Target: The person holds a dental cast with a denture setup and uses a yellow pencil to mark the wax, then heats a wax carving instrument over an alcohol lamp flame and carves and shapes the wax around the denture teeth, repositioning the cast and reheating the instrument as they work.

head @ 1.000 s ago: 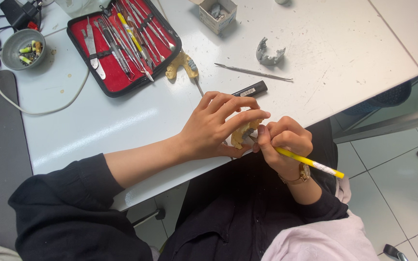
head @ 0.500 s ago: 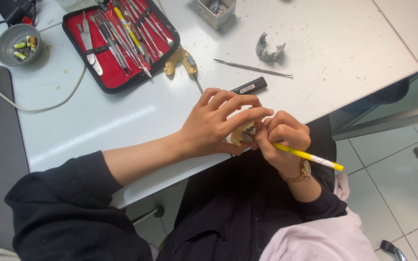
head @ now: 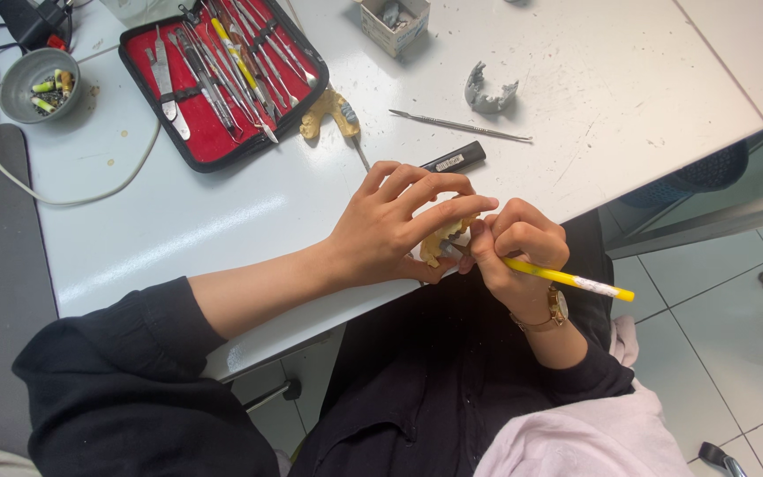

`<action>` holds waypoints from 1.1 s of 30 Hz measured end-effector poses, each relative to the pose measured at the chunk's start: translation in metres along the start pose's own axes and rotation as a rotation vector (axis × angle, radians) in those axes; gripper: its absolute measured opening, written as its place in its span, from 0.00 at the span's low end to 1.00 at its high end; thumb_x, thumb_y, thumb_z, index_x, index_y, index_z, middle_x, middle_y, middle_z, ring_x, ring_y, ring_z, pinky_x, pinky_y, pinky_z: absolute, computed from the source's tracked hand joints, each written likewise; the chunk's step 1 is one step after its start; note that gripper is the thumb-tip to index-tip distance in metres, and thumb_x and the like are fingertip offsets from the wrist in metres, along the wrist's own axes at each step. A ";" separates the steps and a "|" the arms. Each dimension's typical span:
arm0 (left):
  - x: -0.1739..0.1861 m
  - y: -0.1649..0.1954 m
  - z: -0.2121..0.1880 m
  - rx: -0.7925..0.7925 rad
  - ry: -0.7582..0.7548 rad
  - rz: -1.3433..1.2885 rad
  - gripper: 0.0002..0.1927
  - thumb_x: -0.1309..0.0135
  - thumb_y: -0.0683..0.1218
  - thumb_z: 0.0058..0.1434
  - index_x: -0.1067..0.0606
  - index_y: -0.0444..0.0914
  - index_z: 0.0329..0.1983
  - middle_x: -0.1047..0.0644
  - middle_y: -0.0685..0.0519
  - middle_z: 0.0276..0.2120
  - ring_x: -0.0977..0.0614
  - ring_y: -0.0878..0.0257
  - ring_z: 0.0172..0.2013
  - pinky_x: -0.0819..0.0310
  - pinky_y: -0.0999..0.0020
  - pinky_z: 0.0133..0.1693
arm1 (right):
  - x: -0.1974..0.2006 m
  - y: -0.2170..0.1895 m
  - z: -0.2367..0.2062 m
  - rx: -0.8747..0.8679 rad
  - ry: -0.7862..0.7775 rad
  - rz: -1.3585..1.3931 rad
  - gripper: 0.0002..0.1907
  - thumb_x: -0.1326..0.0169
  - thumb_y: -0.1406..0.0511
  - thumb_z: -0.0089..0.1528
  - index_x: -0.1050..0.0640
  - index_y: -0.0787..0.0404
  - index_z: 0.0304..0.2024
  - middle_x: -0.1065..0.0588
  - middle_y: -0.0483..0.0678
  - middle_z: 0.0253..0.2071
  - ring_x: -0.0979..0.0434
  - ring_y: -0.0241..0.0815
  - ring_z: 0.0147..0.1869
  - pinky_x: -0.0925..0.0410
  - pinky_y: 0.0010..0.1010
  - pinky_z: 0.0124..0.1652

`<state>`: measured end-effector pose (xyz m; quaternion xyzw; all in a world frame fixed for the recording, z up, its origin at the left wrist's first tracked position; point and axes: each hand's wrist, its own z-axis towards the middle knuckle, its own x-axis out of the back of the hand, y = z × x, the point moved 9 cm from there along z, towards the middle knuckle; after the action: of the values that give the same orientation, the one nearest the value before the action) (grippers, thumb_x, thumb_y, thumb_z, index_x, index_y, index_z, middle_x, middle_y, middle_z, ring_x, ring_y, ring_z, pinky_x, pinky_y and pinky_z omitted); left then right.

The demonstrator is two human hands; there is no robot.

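My left hand (head: 399,221) grips a small yellow dental cast (head: 439,242) at the table's front edge, fingers wrapped over its top so most of it is hidden. My right hand (head: 516,249) holds a yellow-handled tool (head: 567,279) like a pen, its tip pressed against the cast. The handle sticks out to the right, past the table edge. Both hands touch each other around the cast.
An open red-lined case of metal instruments (head: 222,79) lies at the back left. Another yellow cast (head: 328,110), a grey cast (head: 490,91), a thin metal probe (head: 461,126), a black marker (head: 452,159), a small box (head: 393,22) and a grey bowl (head: 35,81) sit on the white table (head: 178,221).
Both hands stay locked around the cast with only slight shifts. The view has drifted a little, so the table items sit slightly higher in frame.
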<state>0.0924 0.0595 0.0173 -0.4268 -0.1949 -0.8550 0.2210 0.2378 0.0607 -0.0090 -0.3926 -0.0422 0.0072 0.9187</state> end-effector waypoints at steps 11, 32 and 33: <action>-0.005 0.000 -0.006 0.006 -0.018 0.002 0.45 0.28 0.66 0.49 0.32 0.54 0.69 0.28 0.60 0.58 0.28 0.59 0.57 0.39 0.57 0.60 | -0.006 -0.006 0.000 0.051 -0.038 -0.105 0.22 0.40 0.81 0.60 0.37 0.63 0.21 0.32 0.45 0.26 0.32 0.30 0.25 0.37 0.23 0.28; 0.010 -0.008 0.038 0.322 -0.031 -0.126 0.42 0.30 0.67 0.42 0.27 0.42 0.56 0.23 0.59 0.47 0.26 0.59 0.46 0.41 0.61 0.50 | 0.064 0.017 0.030 -0.090 0.071 0.342 0.24 0.42 0.53 0.65 0.39 0.61 0.43 0.28 0.47 0.30 0.29 0.30 0.24 0.36 0.17 0.23; 0.012 -0.006 0.043 0.307 -0.031 -0.103 0.41 0.31 0.67 0.43 0.27 0.42 0.55 0.23 0.59 0.47 0.26 0.59 0.47 0.41 0.61 0.50 | 0.069 0.018 0.034 -0.080 0.109 0.312 0.25 0.44 0.50 0.65 0.38 0.61 0.44 0.30 0.45 0.32 0.30 0.29 0.23 0.36 0.16 0.22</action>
<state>0.1103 0.0837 0.0502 -0.3905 -0.3483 -0.8187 0.2366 0.3043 0.1002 0.0064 -0.4305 0.0691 0.1268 0.8910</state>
